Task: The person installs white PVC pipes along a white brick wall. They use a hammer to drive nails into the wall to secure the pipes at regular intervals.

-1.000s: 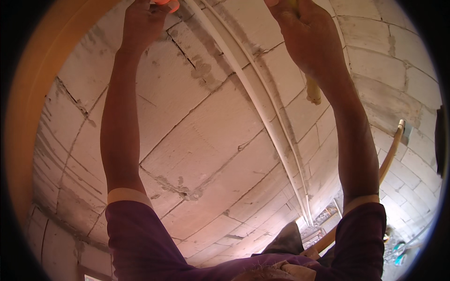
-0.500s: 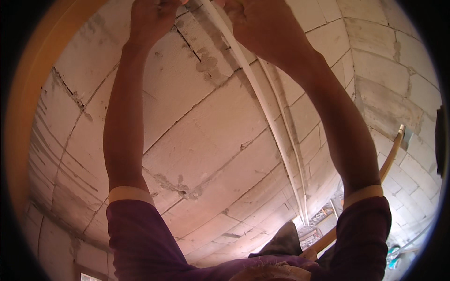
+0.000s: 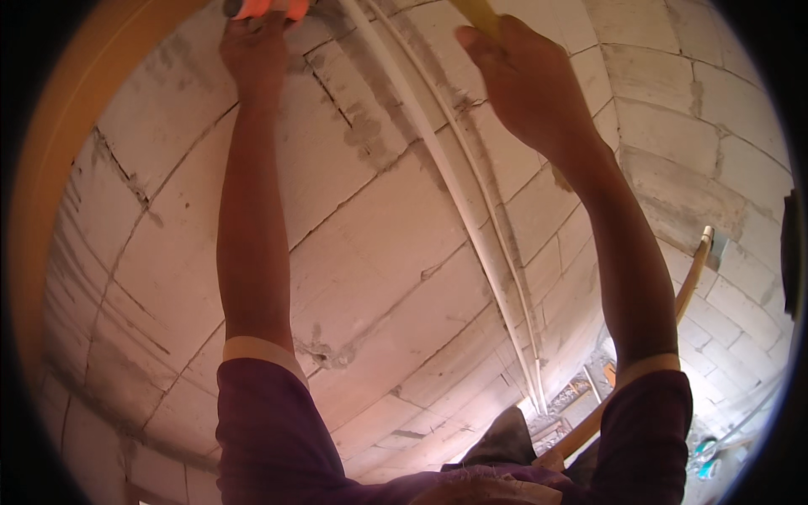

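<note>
Near the top edge, my left hand point(image 3: 255, 63) is closed around an orange-red object point(image 3: 265, 8) with a dark end, mostly cut off by the picture's rim. To its right, my right hand point(image 3: 534, 88) is closed on a flat yellow piece point(image 3: 476, 13) that runs up out of view; its kind cannot be made out. Between my raised arms, a white pipe point(image 3: 438, 151) runs along the pale block wall point(image 3: 362, 244). A thinner white pipe point(image 3: 482, 181) follows beside it. Neither hand touches the pipes in view.
An orange-brown beam point(image 3: 63, 118) curves along the left rim. On the right, a brown pole point(image 3: 697, 269) with a pale tip slants up beside the adjoining block wall point(image 3: 699, 126). Rubble point(image 3: 564, 400) lies below, and teal items point(image 3: 707, 463) sit at lower right.
My hands have moved apart and come lower in view. The right has shifted right and down, showing the yellow piece; the left shows the orange-red object. The pipes appear farther left.
</note>
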